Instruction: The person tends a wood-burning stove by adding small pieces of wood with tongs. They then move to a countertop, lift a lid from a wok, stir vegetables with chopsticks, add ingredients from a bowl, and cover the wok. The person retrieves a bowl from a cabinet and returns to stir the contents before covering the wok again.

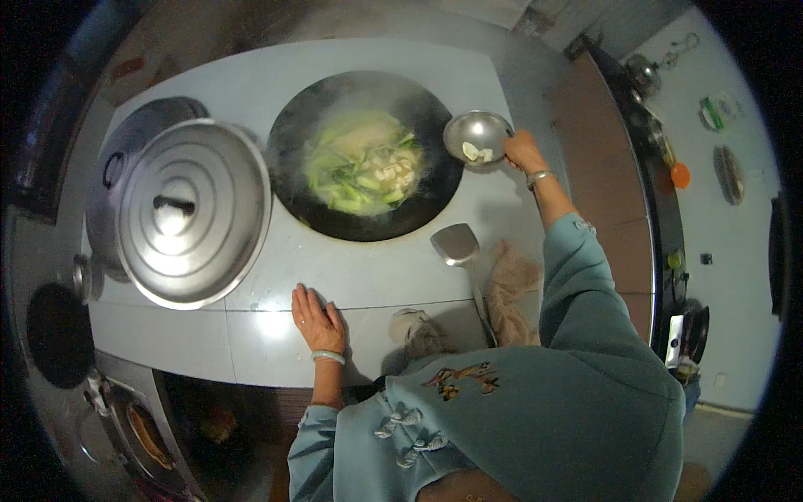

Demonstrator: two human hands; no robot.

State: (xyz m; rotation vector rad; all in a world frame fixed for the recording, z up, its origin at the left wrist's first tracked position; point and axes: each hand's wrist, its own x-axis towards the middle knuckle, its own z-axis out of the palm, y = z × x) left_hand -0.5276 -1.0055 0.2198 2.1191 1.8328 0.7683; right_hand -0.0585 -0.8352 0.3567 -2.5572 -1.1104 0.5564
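Observation:
My right hand [524, 152] grips the edge of a steel bowl [478, 127] beside the wok's right rim. A few white pieces [475, 152] lie in the bottom of the bowl. Steam rises from the large dark wok [290, 197], which is set into the tiled stove top. It holds green leafy vegetables [352, 188] in pale liquid, with white chunks [395, 172] heaped at the right. My left hand [319, 323] rests palm down on the white tiles near the front edge, holding nothing. A metal wok spatula [457, 245] lies in front of the wok, to the right.
A domed metal lid [213, 251] at the left partly covers another large lid [106, 207]. Beside the spatula handle lies a crumpled pinkish cloth [511, 276]. A crumpled pale item [417, 329] is near my body. Brown cabinets [602, 169] with a dark countertop stand at the right.

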